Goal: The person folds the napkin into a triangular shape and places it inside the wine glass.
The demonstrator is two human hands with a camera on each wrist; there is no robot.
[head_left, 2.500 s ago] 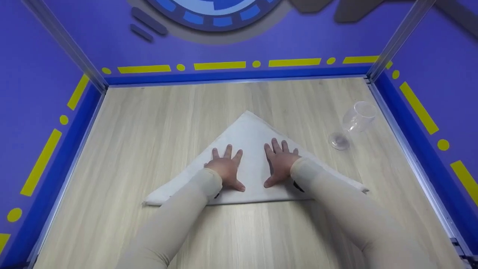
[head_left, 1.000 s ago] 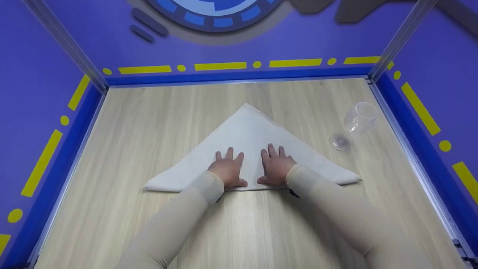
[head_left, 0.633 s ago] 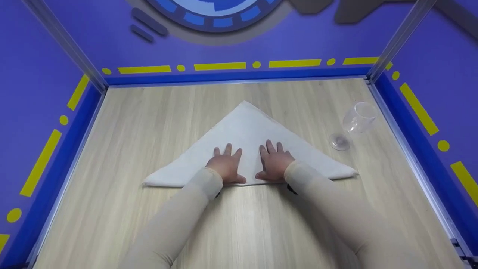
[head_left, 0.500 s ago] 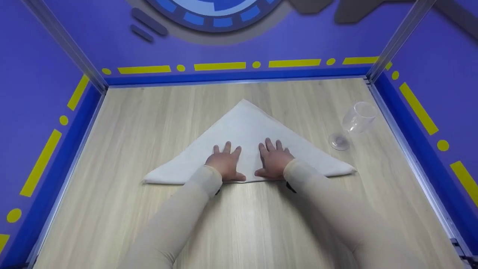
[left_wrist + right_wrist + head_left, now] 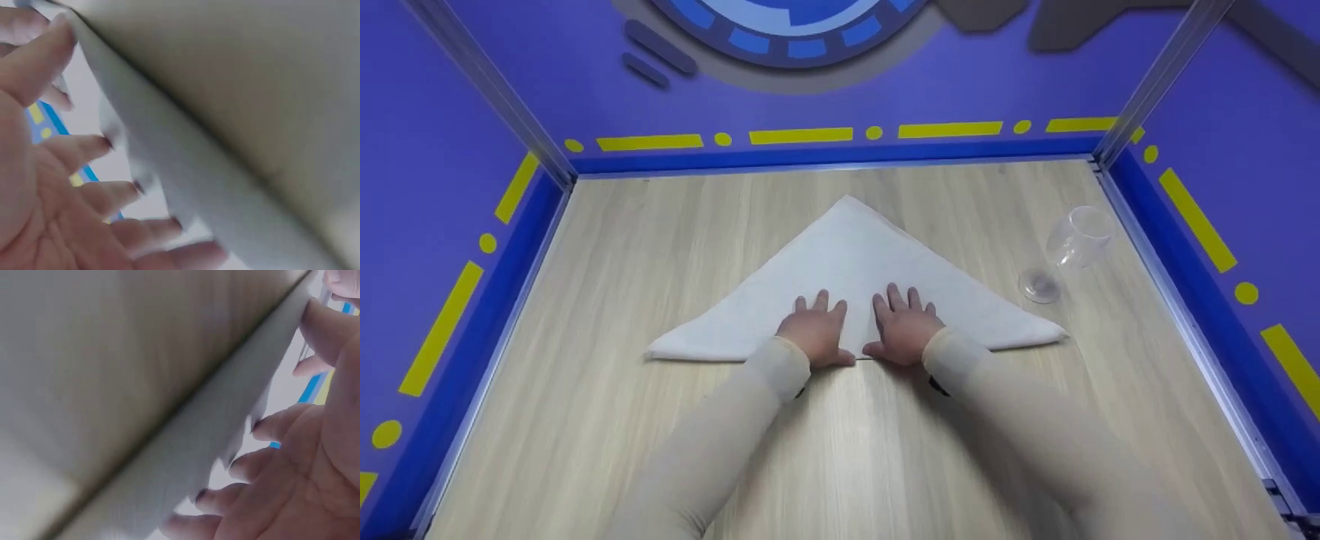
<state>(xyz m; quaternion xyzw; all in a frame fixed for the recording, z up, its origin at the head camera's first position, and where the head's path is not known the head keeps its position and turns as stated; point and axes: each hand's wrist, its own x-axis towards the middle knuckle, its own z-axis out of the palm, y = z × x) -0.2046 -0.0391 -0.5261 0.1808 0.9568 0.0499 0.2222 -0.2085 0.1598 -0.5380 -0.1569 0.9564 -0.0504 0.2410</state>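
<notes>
A white cloth (image 5: 847, 247) lies folded into a triangle, its peak toward the back wall and its long folded edge toward me. My left hand (image 5: 816, 334) rests on it left of the middle, fingers spread and fairly straight, thumb at the near edge. Mirroring it, my right hand (image 5: 906, 330) lies to the right with fingers spread and its thumb close to the left one. In the left wrist view the fingertips of my left hand (image 5: 107, 202) touch the cloth (image 5: 185, 174); the right wrist view has my right hand (image 5: 281, 484) doing the same.
A clear stemmed glass (image 5: 1078, 238) stands on the wooden table (image 5: 660, 240) at the right, beyond the cloth's right corner. Purple-blue panels (image 5: 840, 97) with metal framing enclose the table at the back and both sides.
Both hands and the cloth have slid away from me, toward the back wall. The cloth's right corner has shifted a little leftward, and the hands are closer together. The glass stays put.
</notes>
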